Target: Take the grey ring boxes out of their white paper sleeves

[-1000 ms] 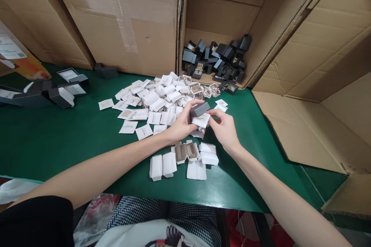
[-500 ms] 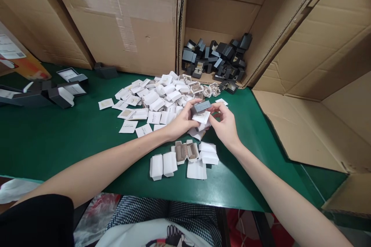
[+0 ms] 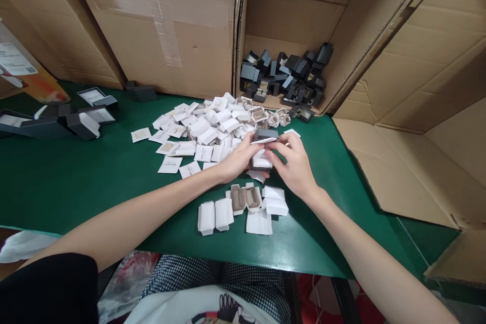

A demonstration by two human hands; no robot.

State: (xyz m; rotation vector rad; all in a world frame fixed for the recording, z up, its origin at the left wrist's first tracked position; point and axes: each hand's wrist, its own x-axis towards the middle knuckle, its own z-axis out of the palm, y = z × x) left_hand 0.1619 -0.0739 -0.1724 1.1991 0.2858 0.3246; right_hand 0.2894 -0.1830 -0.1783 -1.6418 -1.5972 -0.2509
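The left hand (image 3: 243,159) grasps the dark box (image 3: 261,165), lid raised, above the desk (image 3: 311,235); the right hand (image 3: 294,162) has thumb and fingertips at the white pieces in the box's mouth, though whether it pinches them or only presses I cannot tell; taking the box as the clock's centre, a card (image 3: 265,140) shows nearly edge-on towards twelve, by the lid (image 3: 266,134), and a white insert (image 3: 261,156) lies towards six, in the base; the card looks tilted, so a push from one side could crease it or lever the insert out; both hands crowd the box, and an uneven push could twist it from the left hand's hold or tip the lid onto the fingers; should a piece drop, it could mix with the loose inserts (image 3: 246,198) at about seven, since they lie near below; the pile (image 3: 212,124) at ten looks unstable, with pieces heaped at odd angles, so a knuckle brushing it might start a slide; the left forearm passes close to the cards (image 3: 170,164) near nine, so a low sweep could scatter them; the black boxes (image 3: 283,78) at one, jumbled in the carton (image 3: 296,15), could scuff each other if knocked.
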